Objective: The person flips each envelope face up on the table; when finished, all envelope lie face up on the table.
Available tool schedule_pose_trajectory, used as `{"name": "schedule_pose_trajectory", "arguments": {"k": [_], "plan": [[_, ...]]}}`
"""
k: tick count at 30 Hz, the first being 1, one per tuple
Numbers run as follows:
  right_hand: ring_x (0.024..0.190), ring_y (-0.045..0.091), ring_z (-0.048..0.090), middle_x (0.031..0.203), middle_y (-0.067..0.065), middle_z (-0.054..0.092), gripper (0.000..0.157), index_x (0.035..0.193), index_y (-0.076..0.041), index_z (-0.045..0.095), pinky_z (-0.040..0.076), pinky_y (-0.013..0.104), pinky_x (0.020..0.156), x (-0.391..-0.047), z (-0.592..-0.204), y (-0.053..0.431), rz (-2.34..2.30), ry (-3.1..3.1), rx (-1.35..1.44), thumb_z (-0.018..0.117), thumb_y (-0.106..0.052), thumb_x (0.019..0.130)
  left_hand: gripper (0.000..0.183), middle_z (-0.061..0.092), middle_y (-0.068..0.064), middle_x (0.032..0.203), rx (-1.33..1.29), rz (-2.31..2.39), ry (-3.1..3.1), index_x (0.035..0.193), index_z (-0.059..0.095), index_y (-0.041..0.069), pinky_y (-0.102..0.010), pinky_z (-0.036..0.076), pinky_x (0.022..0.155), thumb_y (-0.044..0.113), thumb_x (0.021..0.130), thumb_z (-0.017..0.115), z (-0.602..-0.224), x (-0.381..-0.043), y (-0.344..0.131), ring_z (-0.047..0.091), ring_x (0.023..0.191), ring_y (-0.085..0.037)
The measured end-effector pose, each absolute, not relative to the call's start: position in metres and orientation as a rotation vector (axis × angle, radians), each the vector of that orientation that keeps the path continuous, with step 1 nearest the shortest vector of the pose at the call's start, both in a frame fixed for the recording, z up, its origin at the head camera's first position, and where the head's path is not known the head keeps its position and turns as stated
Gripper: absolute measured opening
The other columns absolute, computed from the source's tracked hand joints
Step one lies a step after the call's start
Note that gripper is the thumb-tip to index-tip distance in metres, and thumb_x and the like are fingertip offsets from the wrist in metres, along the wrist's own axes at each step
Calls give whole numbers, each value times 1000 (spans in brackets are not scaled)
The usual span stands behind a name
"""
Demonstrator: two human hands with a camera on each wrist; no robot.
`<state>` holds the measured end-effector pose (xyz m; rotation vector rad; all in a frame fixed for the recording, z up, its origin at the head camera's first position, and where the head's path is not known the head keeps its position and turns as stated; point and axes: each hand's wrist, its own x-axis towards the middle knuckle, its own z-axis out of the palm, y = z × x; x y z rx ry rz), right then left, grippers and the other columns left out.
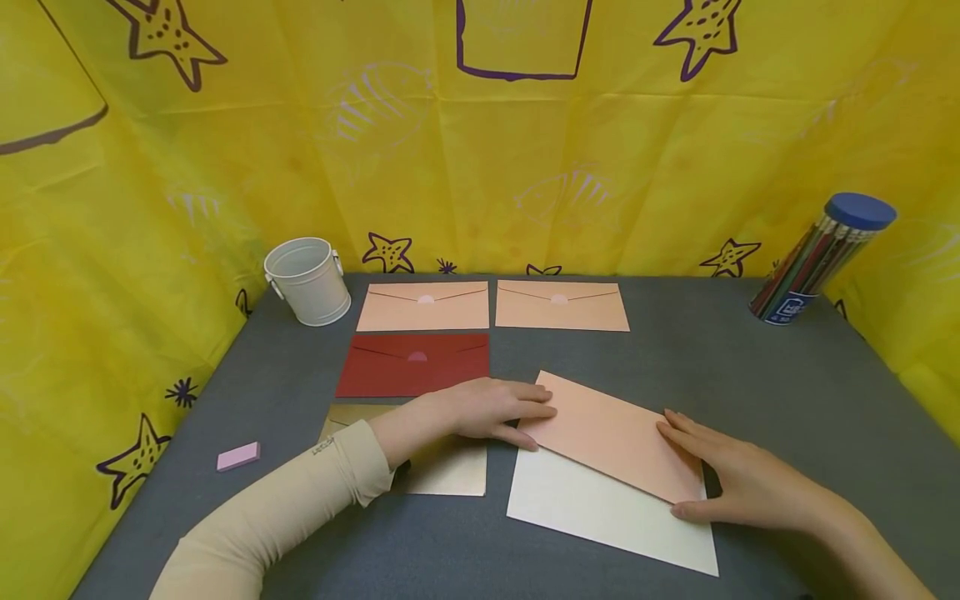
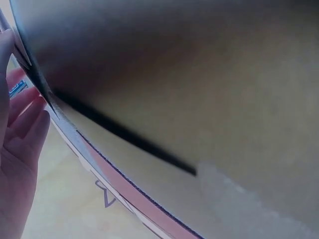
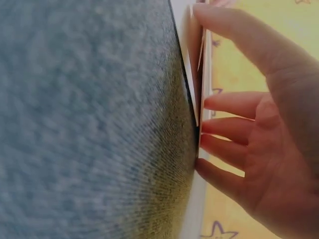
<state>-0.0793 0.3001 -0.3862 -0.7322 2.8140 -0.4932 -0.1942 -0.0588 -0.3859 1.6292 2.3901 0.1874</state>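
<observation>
A peach envelope [image 1: 611,433], plain side up, lies at a slant over a white sheet or envelope [image 1: 611,517]. My left hand [image 1: 491,408] holds its left end, fingertips on the top and thumb by the near corner. At the opposite end my right hand [image 1: 738,475] grips it, fingers at the far corner and thumb at the near one. The right wrist view shows the thumb and fingertips [image 3: 214,127] along the paper edge. A cream envelope [image 1: 450,467] sits partly hidden under my left forearm, looming large in the left wrist view.
Beyond my left hand lies a dark red envelope [image 1: 416,375]. Two peach envelopes [image 1: 423,317] [image 1: 562,317] line the back. A white pail [image 1: 307,283] stands at back left, a tube of pencils [image 1: 813,262] at back right. A pink eraser [image 1: 238,457] lies left.
</observation>
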Motion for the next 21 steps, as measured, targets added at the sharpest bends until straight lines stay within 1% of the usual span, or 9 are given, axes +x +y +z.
{"name": "schedule_pose_trajectory", "arguments": {"k": [5,10,14,18,21], "plan": [[129,34,49,152,11,38,93,150,-18,40,49,55,89,-81,-383,301,-477,2821,-770,67,-69,77,55,47,-4,147,1701,207,2380,142,53,15,-30,36,108,46,97,56,-384,-194,-59,38,138,-15],[124,28,53,149,5,44,84,147,-20,46,52,48,87,-82,-383,302,-484,2867,-826,72,-61,78,46,53,-5,142,1777,293,2369,137,58,13,-27,37,107,39,98,57,-382,-194,-62,44,134,-15],[123,25,55,146,2,48,76,145,-20,49,52,42,89,-85,-381,304,-524,2857,-867,74,-53,81,41,57,-4,137,1826,397,2369,132,62,13,-25,37,106,35,99,57,-382,-196,-63,49,130,-14],[121,14,56,140,-4,54,66,142,-20,53,52,33,89,-89,-378,308,-635,2848,-930,76,-39,83,34,62,-2,130,1895,514,2376,128,65,12,-22,37,105,30,100,56,-382,-199,-62,54,125,-12],[117,9,58,134,-6,59,58,138,-19,57,49,22,89,-92,-376,310,-748,2836,-1011,76,-26,84,30,65,1,124,1894,628,2374,124,66,12,-20,39,102,28,101,55,-379,-201,-62,57,119,-8]]}}
